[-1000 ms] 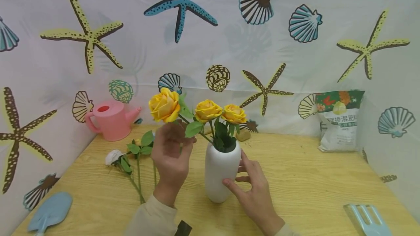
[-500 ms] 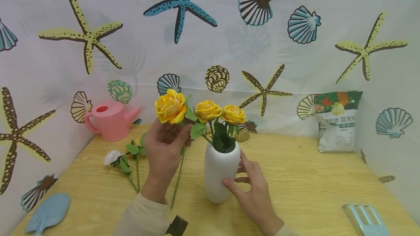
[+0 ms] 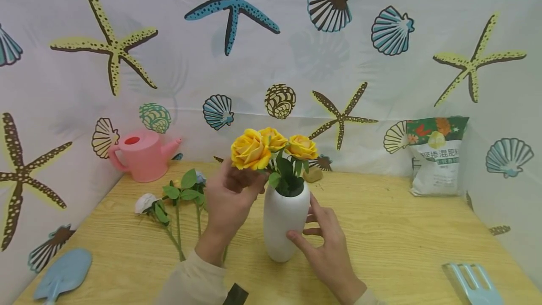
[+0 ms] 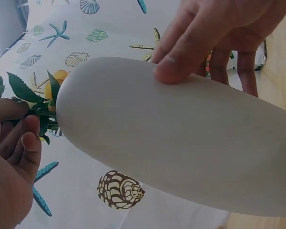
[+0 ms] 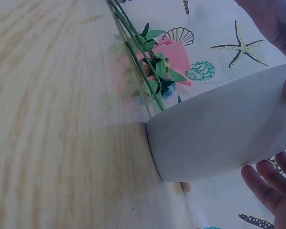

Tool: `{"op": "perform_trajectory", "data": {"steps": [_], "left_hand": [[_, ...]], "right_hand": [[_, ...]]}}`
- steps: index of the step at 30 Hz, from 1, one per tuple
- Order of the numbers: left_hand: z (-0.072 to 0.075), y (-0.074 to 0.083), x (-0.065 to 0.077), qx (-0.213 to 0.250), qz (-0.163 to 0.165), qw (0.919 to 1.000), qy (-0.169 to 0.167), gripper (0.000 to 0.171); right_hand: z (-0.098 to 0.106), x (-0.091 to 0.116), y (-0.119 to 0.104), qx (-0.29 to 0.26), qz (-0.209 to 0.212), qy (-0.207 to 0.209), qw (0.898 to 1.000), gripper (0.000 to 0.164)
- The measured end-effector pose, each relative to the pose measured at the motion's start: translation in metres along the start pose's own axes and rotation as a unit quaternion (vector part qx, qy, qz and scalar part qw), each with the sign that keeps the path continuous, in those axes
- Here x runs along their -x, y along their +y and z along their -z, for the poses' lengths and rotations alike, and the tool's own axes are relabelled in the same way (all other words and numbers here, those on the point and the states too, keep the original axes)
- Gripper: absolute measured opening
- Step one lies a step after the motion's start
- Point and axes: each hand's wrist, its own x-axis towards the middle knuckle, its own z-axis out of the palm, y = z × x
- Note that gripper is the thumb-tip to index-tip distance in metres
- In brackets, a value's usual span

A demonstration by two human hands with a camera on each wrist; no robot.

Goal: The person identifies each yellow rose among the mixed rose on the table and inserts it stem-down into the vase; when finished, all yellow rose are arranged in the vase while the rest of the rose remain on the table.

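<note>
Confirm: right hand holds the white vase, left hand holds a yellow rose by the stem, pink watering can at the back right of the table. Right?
One error: the pink watering can is at the back left of the table, as the head view shows. The rest stands: right hand on the white vase, left hand holding a yellow rose by the stem.

The vase (image 3: pixel 284 225) looks smooth and matt, the roses (image 3: pixel 251 149) clothlike, the desk (image 3: pixel 389 234) smooth grained wood, the watering can (image 3: pixel 148 160) and shovel (image 3: pixel 65 269) plastic, the bag (image 3: pixel 438 173) slightly glossy film.
</note>
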Motion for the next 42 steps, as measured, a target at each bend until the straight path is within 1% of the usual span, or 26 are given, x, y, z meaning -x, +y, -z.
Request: {"op": "perform_trajectory", "data": {"steps": [4,8,13,18,21,24,26,28,32,33,35,37,38,40,41,42], "left_hand": [[-0.002,-0.006,0.003,-0.005,-0.027,0.9995,-0.015,0.045],[-0.002,-0.012,0.006,-0.005,-0.044,0.9987,-0.026,0.044],[-0.002,-0.015,0.01,-0.024,-0.048,0.9979,-0.036,0.041],[0.001,-0.017,0.011,-0.027,-0.042,0.9976,-0.049,0.043],[0.005,-0.019,0.009,-0.018,-0.043,0.9969,-0.063,0.045],[0.013,-0.02,0.006,-0.009,-0.05,0.9964,-0.068,0.043],[0.019,-0.02,0.003,-0.007,-0.056,0.9964,-0.064,0.04],[0.027,-0.02,0.0,-0.011,-0.052,0.9972,-0.052,0.038],[0.044,-0.023,-0.003,-0.027,-0.028,0.999,-0.022,0.031],[0.049,-0.025,-0.003,-0.037,-0.019,0.999,-0.016,0.029],[0.059,-0.029,-0.002,-0.058,0.006,0.9983,-0.005,0.025],[0.07,-0.034,0.0,-0.085,0.042,0.9955,0.002,0.024],[0.076,-0.036,0.001,-0.101,0.064,0.9928,0.006,0.023],[0.088,-0.041,0.003,-0.142,0.119,0.9827,0.008,0.022],[0.095,-0.043,0.005,-0.165,0.147,0.9752,0.007,0.022],[0.101,-0.045,0.007,-0.198,0.176,0.9644,0.003,0.022]], "right_hand": [[-0.001,-0.001,-0.001,0.003,-0.011,-0.002,1.0,0.088],[-0.001,0.0,-0.001,0.004,-0.02,-0.004,1.0,0.088],[-0.002,0.001,-0.001,0.002,-0.028,-0.004,1.0,0.089],[-0.002,0.001,-0.001,0.009,-0.018,-0.002,1.0,0.087],[-0.001,0.001,-0.002,0.008,-0.013,0.0,1.0,0.086],[-0.001,0.0,-0.002,0.007,-0.014,0.0,1.0,0.086],[-0.001,0.0,-0.003,0.004,-0.015,-0.001,1.0,0.086],[-0.001,0.0,-0.003,0.002,-0.015,-0.002,1.0,0.086],[-0.002,0.0,-0.003,0.0,-0.014,-0.002,1.0,0.087],[-0.002,0.001,-0.003,-0.001,-0.013,-0.002,1.0,0.087],[-0.002,0.001,-0.003,0.0,-0.012,-0.001,1.0,0.087],[-0.001,0.001,-0.004,0.001,-0.011,0.0,1.0,0.087],[-0.001,0.001,-0.004,0.002,-0.011,0.0,1.0,0.087],[-0.002,0.001,-0.004,0.003,-0.01,0.0,1.0,0.087],[-0.002,0.0,-0.004,0.004,-0.011,-0.001,1.0,0.087],[-0.002,0.0,-0.004,0.006,-0.011,-0.002,1.0,0.087]]}}
